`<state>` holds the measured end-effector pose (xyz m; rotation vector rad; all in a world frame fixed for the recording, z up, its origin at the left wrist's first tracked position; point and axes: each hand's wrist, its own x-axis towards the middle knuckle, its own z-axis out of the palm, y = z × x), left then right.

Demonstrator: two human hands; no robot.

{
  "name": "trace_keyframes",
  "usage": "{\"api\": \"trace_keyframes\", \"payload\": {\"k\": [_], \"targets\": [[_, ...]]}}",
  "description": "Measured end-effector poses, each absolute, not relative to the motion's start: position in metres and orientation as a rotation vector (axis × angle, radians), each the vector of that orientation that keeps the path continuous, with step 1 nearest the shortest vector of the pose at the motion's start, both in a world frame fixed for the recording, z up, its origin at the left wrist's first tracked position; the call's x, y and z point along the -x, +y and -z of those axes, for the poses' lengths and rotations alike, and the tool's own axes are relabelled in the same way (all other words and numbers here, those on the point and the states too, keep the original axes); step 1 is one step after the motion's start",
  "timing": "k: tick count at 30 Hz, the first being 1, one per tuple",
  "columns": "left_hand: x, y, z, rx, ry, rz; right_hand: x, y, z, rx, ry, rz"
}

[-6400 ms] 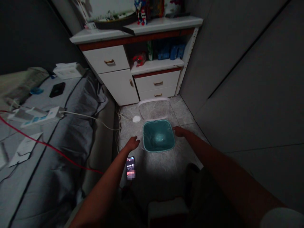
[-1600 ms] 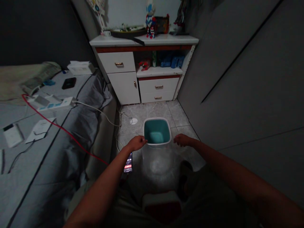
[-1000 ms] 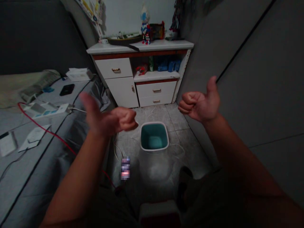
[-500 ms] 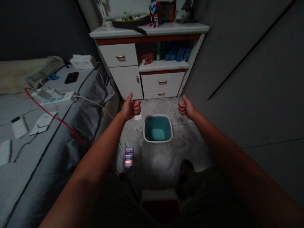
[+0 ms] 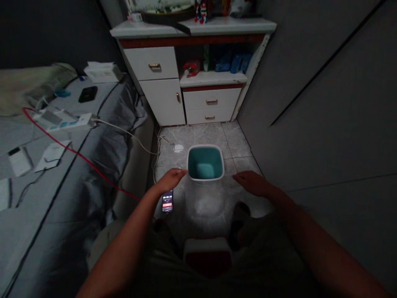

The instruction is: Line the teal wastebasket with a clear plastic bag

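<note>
A rectangular teal bin (image 5: 205, 180) with a pale rim stands upright on the tiled floor, its mouth facing up and nothing visible inside. Just left of its near corner is my left hand (image 5: 171, 180), thumb side up, the tip close to the rim; I cannot tell whether it touches. My right hand (image 5: 250, 182) hovers to the bin's right, a small gap away from it. Both hands are seen from above, with the fingers mostly hidden beneath. Below my left hand, a lit phone (image 5: 167, 201) showing a timer lies on the floor.
Ahead stands a white cabinet (image 5: 163, 101) with drawers and a shelf. A bed (image 5: 77, 174) with a power strip (image 5: 72, 123), a red cable (image 5: 93, 169) and a tissue box (image 5: 102, 73) flanks the left. A grey panel (image 5: 325, 107) rises on the right. Between my legs is a white-and-red object (image 5: 207, 245).
Both hands have come down and nearer to me from a raised thumbs-up pose, ending low on either side of the bin. The view has shifted slightly.
</note>
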<state>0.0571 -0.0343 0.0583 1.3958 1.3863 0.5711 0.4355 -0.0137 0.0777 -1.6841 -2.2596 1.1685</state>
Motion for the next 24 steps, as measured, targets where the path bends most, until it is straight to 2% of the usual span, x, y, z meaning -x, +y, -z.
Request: {"api": "trace_keyframes", "payload": {"k": [4,12,24], "targets": [[-0.066,-0.030,-0.029,-1.570,1.422,-0.377,-0.416,-0.008,-0.060,1.708,-2.613,-0.955],[-0.071,-0.022,0.008,-1.700,1.584,-0.132,-0.395,0.002,-0.006,1.804,-2.721,-0.756],[-0.050,-0.016,0.016,-1.801,1.748,-0.003,-0.380,0.012,0.027,1.751,-2.808,-0.850]]}}
